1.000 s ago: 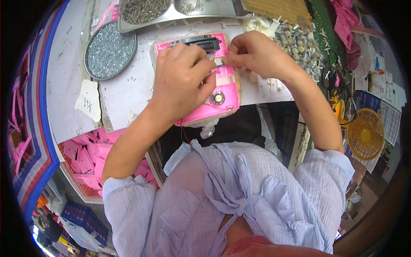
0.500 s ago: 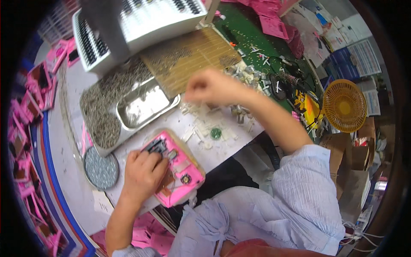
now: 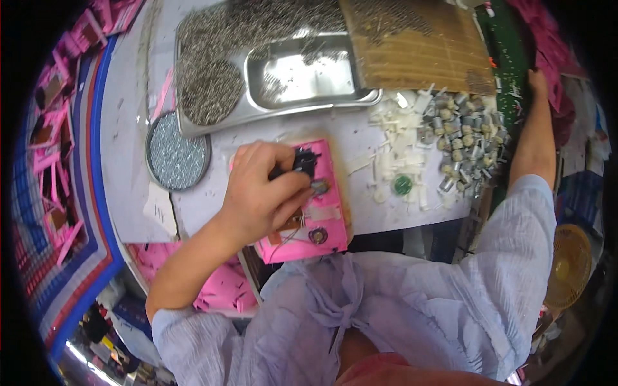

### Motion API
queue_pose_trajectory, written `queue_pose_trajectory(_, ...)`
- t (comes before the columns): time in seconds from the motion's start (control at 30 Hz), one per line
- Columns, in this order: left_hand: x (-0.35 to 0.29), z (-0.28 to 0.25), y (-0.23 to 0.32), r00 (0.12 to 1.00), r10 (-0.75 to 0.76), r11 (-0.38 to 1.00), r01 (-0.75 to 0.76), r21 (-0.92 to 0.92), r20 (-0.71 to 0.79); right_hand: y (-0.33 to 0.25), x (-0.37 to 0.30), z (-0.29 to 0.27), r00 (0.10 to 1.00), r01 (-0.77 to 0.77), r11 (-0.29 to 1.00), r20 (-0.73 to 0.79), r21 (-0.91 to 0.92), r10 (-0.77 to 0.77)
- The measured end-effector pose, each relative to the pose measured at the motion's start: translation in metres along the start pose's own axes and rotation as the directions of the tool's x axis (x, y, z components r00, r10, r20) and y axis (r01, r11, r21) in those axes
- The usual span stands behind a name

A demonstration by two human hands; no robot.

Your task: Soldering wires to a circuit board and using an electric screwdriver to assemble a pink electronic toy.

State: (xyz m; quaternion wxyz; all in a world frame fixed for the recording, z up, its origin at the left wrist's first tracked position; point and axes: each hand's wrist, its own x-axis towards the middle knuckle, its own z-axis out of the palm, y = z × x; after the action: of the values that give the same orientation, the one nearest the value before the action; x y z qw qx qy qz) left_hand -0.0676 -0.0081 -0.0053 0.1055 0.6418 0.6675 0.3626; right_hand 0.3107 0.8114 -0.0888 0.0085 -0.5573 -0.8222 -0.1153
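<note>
A pink plastic housing [image 3: 330, 222] lies at the table's near edge, its inside facing up, with a round metal part [image 3: 318, 235] and thin wires in it. Over its upper left side my left hand [image 3: 261, 186] is bent, thumb and fingers closed on a black plastic part [image 3: 305, 162] in the housing. My right arm stretches far out to the right. My right hand [image 3: 538, 83] is at the far right beside pink pieces [image 3: 547, 38]; its fingers are small and mostly hidden.
A metal tray [image 3: 193, 122] full of small screws stands behind, a wooden board [image 3: 412, 61] over its right side. Left is a round dish [image 3: 177, 154] of silvery pins. White plastic parts [image 3: 402, 138], small motors [image 3: 460, 135] and a green disc [image 3: 403, 185] lie right. A yellow basket [image 3: 566, 267] stands lower right.
My right hand has gone from above the wooden board's near edge to the far right. My left hand stays at the housing. The whole view has shifted and turned.
</note>
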Motion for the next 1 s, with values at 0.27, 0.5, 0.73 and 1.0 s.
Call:
queue_pose_trajectory(0.27, 0.012, -0.004, 0.016, 0.976, -0.174, 0.983, 0.179, -0.030, 0.130, -0.092, -0.050, -0.068, 0.997, 0.056, 0.998, 0.058, 0.024, -0.058)
queue_pose_trajectory(0.5, 0.019, -0.009, 0.010, 0.980, 0.031, 0.998, -0.043, 0.055, 0.196, -0.074, -0.067, -0.181, 0.951, -0.178, 0.382, 0.059, 0.907, 0.303)
queue_pose_trajectory(0.73, 0.019, -0.008, -0.006, 0.976, 0.147, 0.989, -0.143, -0.038, 0.161, -0.183, -0.302, -0.282, 0.938, 0.244, -0.141, -0.197, 0.959, 0.284)
queue_pose_trajectory(1.0, 0.028, 0.011, 0.001, 0.986, 0.025, 0.999, -0.028, 0.015, 0.166, -0.216, -0.492, -0.301, 0.984, 0.105, -0.468, -0.159, 0.877, -0.077)
